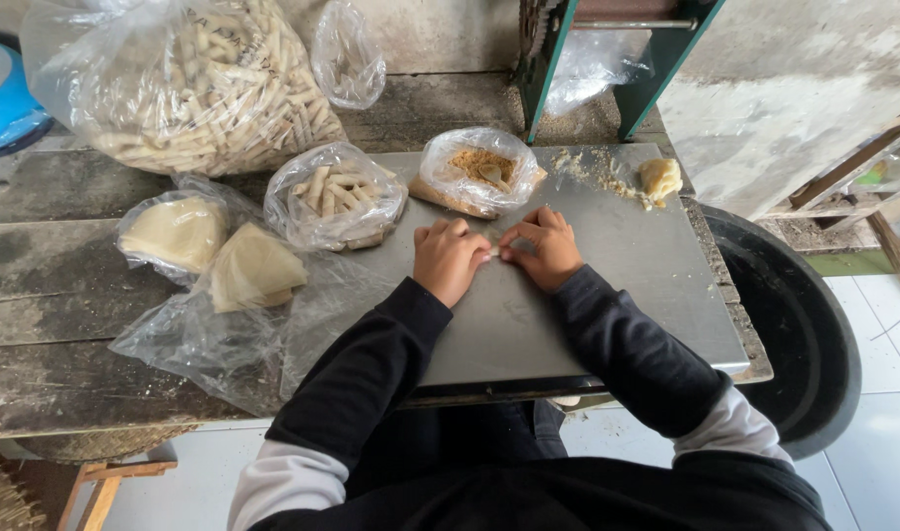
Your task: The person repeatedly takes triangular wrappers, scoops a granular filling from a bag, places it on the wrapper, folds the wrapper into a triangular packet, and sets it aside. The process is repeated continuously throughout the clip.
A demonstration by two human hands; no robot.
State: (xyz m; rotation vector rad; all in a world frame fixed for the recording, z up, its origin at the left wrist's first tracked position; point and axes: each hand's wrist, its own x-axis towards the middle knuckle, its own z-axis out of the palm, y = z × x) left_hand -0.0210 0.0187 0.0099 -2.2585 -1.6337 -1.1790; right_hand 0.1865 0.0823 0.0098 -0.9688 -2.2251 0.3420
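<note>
My left hand (448,258) and my right hand (540,248) rest side by side on a grey metal sheet (627,265), fingertips meeting over a small pale roll of dough wrapper (494,253) pinched between them. Most of the roll is hidden under my fingers. Just beyond my hands sits an open plastic bag of brown crumbly filling (480,169). Left of it is a small bag of finished pale rolls (337,192).
A big plastic bag full of rolls (189,84) stands at the back left. Folded pale wrapper sheets (253,270) lie on plastic at the left. A dough lump (660,177) and crumbs sit at the sheet's far right. A black tub (804,324) stands to the right.
</note>
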